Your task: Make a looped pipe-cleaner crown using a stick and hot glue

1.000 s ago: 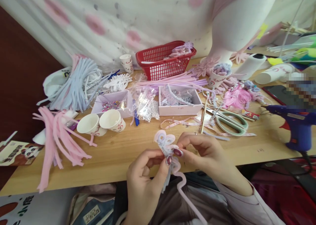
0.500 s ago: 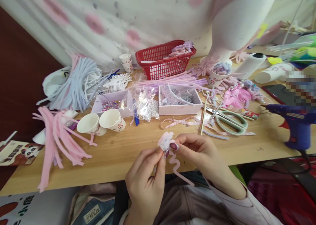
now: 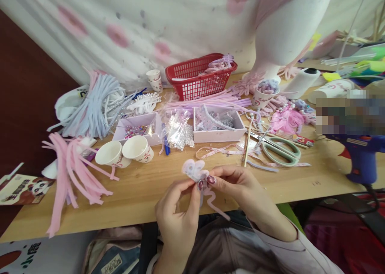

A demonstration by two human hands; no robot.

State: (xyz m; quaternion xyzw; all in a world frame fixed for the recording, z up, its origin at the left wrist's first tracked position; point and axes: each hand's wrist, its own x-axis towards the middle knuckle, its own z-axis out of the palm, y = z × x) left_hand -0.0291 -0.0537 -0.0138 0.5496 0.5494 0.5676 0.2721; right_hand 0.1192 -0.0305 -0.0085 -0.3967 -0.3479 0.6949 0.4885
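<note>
Near the table's front edge, my left hand (image 3: pixel 179 214) pinches the base of a small pale pink and white fuzzy flower (image 3: pixel 195 170) between thumb and fingers. My right hand (image 3: pixel 240 186) pinches the same flower from its right side, its fingertips close to those of the left. The looped petals point up and to the left. A wavy pink fuzzy stem (image 3: pixel 215 206) hangs below the fingers over the table edge. How the parts join is hidden behind the fingertips.
Green-handled scissors (image 3: pixel 281 150) and a blue glue gun (image 3: pixel 362 158) lie right. Behind are a bead box (image 3: pixel 219 135), a red basket (image 3: pixel 200 87) and a white mannequin (image 3: pixel 288 29). Paper cups (image 3: pixel 138 149) and pink fuzzy stems (image 3: pixel 61 186) are left.
The flower has tilted left, and its loops show more openly. The wavy stem has shifted slightly left. Both hands still pinch the flower, and the camera view has moved a little.
</note>
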